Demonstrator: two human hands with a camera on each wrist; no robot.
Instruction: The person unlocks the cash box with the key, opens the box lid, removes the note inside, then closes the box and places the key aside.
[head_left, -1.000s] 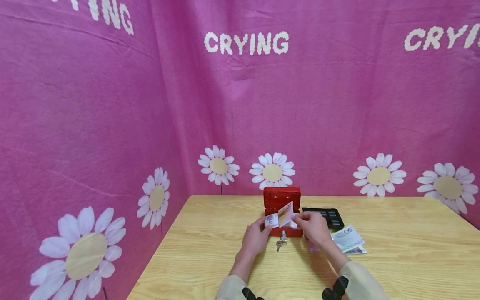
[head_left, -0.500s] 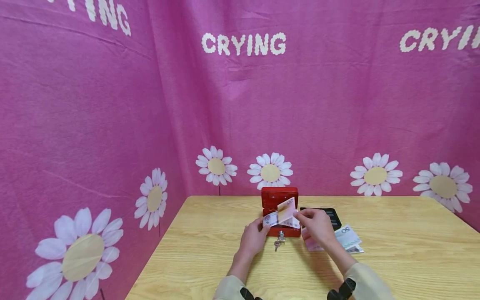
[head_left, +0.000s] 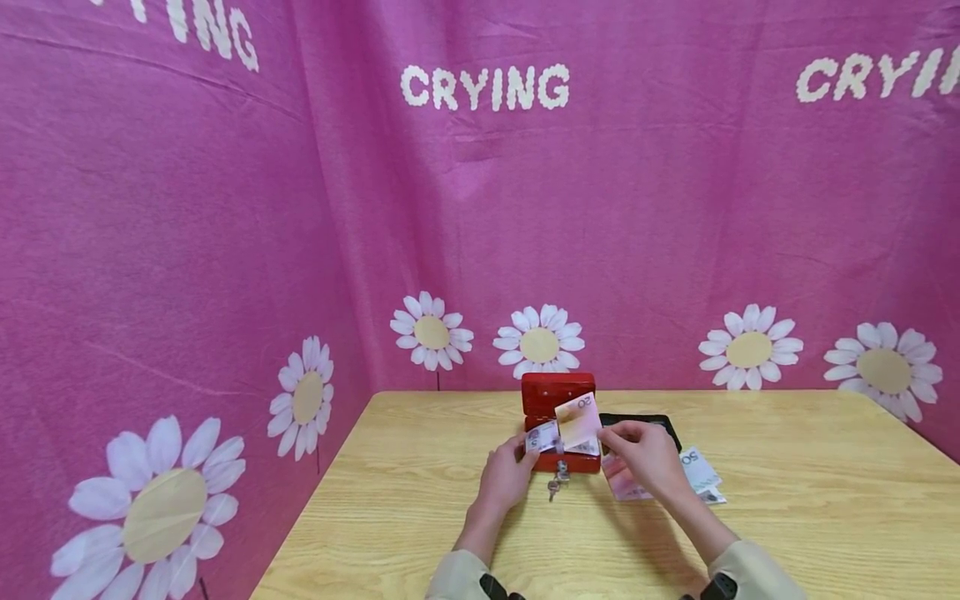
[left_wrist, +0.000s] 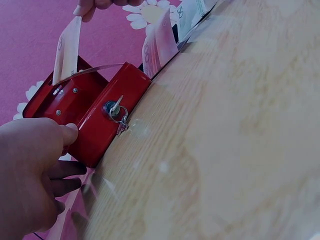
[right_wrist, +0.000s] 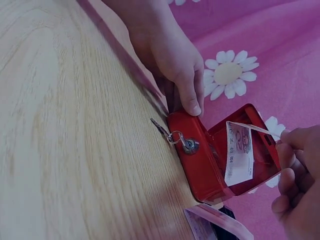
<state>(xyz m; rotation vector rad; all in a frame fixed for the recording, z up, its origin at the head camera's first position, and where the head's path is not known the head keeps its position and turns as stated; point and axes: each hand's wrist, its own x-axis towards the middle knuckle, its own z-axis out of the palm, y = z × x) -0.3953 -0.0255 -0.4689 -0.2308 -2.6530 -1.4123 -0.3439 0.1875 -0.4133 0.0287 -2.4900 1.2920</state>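
Observation:
A small red cash box (head_left: 582, 463) stands on the table with its lid (head_left: 542, 395) raised. My left hand (head_left: 504, 480) grips its left end, thumb at the top edge and fingers down the outer side (left_wrist: 30, 170). Between thumb and fingertips my right hand (head_left: 647, 452) pinches a 20 banknote (head_left: 577, 418), held up over the open box. Another pale banknote (head_left: 542, 436) shows inside near my left fingertips. From the front lock hang keys (head_left: 553, 490) on a ring, also seen in the left wrist view.
Right of the box lies a pink banknote (head_left: 621, 482), partly behind my right hand. Beyond it are a black tray (head_left: 670, 423) and a 50 banknote (head_left: 702, 472) overlapping another note (head_left: 714, 495). A pink flowered cloth (head_left: 637, 208) hangs behind the wooden table (head_left: 825, 492).
My right hand has drawn slightly right and the 20 banknote has turned to show more of its face. My left hand has stayed at the box.

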